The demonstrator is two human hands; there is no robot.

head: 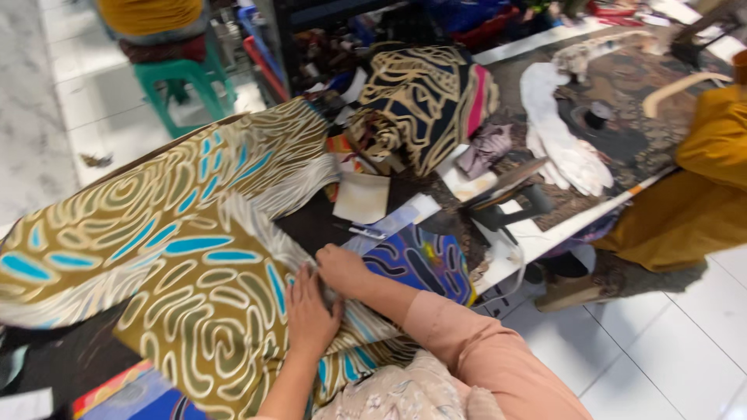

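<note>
Olive-gold patterned fabric (179, 257) spreads leftward and away from both hands, its long axis running left to right. The left hand (310, 311) presses flat, fingers released, on its near edge; just right, the right hand (342, 268) pinches that edge.

Smooth patterned cloth (179, 257) (faintly glossy)

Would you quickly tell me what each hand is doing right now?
Left hand: flat, pressing on the olive patterned fabric.
Right hand: fingers curled onto the same fabric; grip cannot be told.
</note>
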